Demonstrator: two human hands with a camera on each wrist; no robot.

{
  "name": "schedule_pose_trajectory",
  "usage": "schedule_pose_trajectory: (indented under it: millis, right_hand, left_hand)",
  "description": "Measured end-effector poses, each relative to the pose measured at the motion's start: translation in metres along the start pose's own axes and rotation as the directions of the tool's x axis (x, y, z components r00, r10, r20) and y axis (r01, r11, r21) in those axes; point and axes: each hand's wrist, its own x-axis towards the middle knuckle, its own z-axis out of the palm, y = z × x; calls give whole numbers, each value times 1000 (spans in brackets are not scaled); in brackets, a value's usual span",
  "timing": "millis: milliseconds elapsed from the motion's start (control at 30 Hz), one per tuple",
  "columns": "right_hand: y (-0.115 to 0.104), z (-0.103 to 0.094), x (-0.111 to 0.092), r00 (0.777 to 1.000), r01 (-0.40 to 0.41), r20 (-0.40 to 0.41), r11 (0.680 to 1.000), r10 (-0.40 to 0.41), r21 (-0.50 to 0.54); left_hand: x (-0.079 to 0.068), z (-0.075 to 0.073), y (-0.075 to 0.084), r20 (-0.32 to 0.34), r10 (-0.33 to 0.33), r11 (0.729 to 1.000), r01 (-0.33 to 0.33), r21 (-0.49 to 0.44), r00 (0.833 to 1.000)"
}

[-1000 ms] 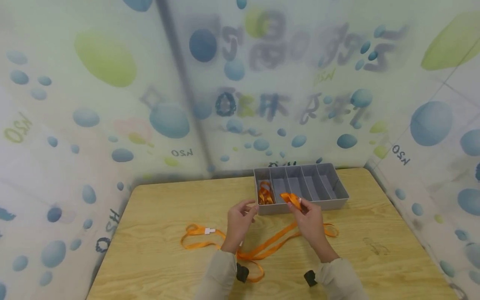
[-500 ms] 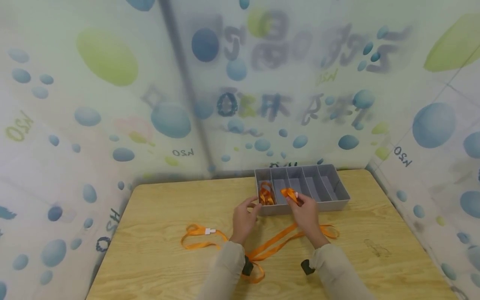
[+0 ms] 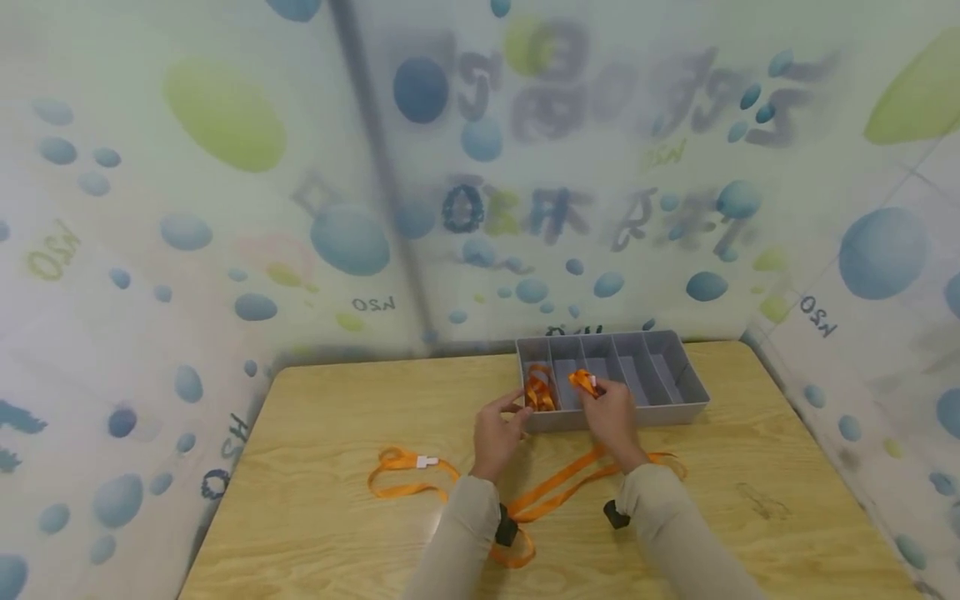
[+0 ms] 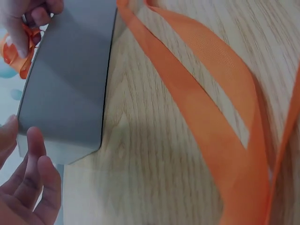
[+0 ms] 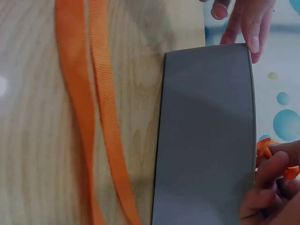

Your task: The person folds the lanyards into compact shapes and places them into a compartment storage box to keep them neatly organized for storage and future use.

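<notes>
My right hand [image 3: 611, 421] pinches a bundled orange lanyard [image 3: 582, 382] with a small white piece on it, above the second compartment from the left of the grey divided box [image 3: 618, 417]. In the right wrist view, the bundle [image 5: 263, 146] shows between thumb and fingers at the box's rim. My left hand [image 3: 497, 437] holds the box's near left corner, its fingertips [image 4: 35, 136] at the end wall. Folded orange lanyards [image 3: 542, 393] lie in the leftmost compartment. Loose orange lanyards [image 3: 551, 492] spread over the table before the box, partly hidden by my left forearm.
The box stands near the back of the wooden table [image 3: 322, 425], its other compartments holding nothing visible. One loose lanyard's white clip [image 3: 426, 462] lies left of my left arm. A patterned wall [image 3: 480, 167] rises right behind the table.
My left hand has moved up and right from beside the box onto its near left corner. My right hand has carried the bundled lanyard slightly forward over the box.
</notes>
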Motion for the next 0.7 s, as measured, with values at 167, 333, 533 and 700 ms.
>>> schedule_pose_trajectory:
  millis: [167,333,533,700]
  right_hand:
    - [-3,0,5,997,-78,19,993,80,-83]
    - [-6,1,7,994,-87,43,979,97,-185]
    - [-8,5,6,996,-65,37,971,76,-232]
    - [-9,8,3,997,-48,54,974,61,-223]
  left_hand:
    - [1,3,-5,0,11,1000,-11,-7,1000]
    - [-2,3,-5,-4,17,1000,-17,5,1000]
    - [-2,3,-6,-8,22,1000,-21,15,1000]
    - [-1,0,-6,1,17,1000,-17,4,1000]
